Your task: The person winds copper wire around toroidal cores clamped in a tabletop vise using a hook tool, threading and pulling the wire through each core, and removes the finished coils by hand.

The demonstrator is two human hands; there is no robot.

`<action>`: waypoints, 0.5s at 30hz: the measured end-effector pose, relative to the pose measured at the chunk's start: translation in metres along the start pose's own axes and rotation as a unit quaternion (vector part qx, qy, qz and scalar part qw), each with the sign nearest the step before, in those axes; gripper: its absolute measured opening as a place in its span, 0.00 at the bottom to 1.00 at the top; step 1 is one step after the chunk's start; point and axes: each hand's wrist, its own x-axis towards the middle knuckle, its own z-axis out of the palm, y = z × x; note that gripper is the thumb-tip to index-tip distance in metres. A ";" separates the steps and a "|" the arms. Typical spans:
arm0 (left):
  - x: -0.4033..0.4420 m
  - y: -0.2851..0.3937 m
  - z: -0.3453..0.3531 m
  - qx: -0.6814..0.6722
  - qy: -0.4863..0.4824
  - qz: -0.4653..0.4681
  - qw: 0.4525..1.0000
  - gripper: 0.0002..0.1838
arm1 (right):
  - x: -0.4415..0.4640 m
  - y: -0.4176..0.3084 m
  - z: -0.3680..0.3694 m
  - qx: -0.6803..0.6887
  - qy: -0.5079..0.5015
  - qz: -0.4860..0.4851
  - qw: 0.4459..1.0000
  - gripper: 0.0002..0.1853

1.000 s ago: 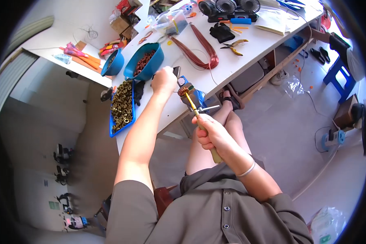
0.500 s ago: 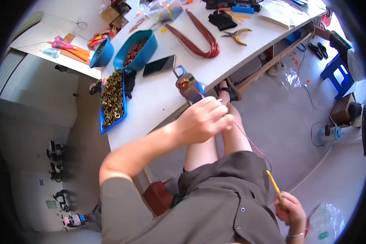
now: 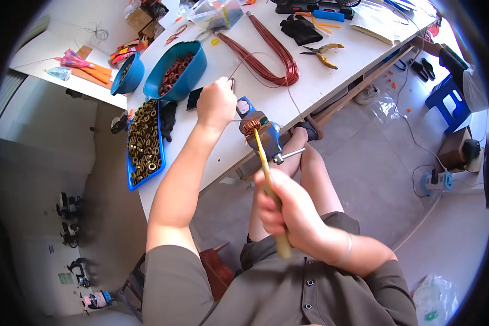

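Observation:
Clamped in a blue bench vise (image 3: 270,140) at the table edge is a small ring coil (image 3: 251,126) wound with copper wire. My right hand (image 3: 290,209) is wrapped round the handle of a yellow hook tool (image 3: 262,152), whose tip meets the coil and cannot be made out. My left hand (image 3: 217,106) is closed left of the vise, over a black phone (image 3: 194,99). Thin copper wire (image 3: 295,102) runs in a loose loop above the vise, one side reaching my left hand, which appears to pinch it.
A blue tray (image 3: 161,157) of ring cores and a teal bin (image 3: 200,68) of wound coils stand left. Behind lie a bundle of copper wire (image 3: 289,68), pliers (image 3: 326,54) and a black glove (image 3: 300,30). Another person's arm (image 3: 432,46) shows at far right.
My right hand has brought the hook tool from the lower right up to the coil. My left hand has moved left from in front of the vise, and the wire now loops over the table.

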 end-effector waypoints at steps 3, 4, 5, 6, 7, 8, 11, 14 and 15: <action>-0.025 0.004 -0.011 0.010 -0.044 -0.058 0.997 0.12 | 0.026 -0.017 0.012 0.085 -0.004 0.006 0.996 0.12; -0.026 0.000 -0.010 0.008 -0.045 -0.062 0.997 0.12 | 0.032 -0.021 0.005 0.082 -0.024 0.015 0.996 0.11; -0.026 -0.001 -0.009 0.010 -0.045 -0.062 0.997 0.12 | 0.037 -0.024 -0.011 0.061 -0.067 0.027 0.995 0.10; -0.022 -0.002 -0.007 0.032 -0.037 -0.055 0.997 0.12 | 0.032 -0.024 -0.019 0.037 -0.081 0.033 0.996 0.10; -0.018 -0.004 -0.004 0.054 -0.029 -0.050 0.997 0.13 | 0.024 -0.017 -0.026 0.015 -0.083 0.032 0.996 0.10; -0.012 -0.006 0.003 0.064 0.012 -0.035 0.997 0.14 | 0.016 -0.009 -0.033 -0.004 -0.084 0.031 0.996 0.11; 0.005 0.022 -0.003 0.097 0.048 -0.040 0.993 0.14 | 0.007 -0.006 -0.045 0.002 -0.105 0.002 0.994 0.11; 0.006 0.045 -0.005 0.057 0.092 -0.004 0.994 0.14 | -0.014 0.002 -0.049 0.054 -0.100 0.030 0.993 0.11; 0.004 0.041 0.001 0.050 0.080 0.009 0.996 0.14 | -0.021 0.003 -0.053 0.043 -0.097 0.024 0.994 0.11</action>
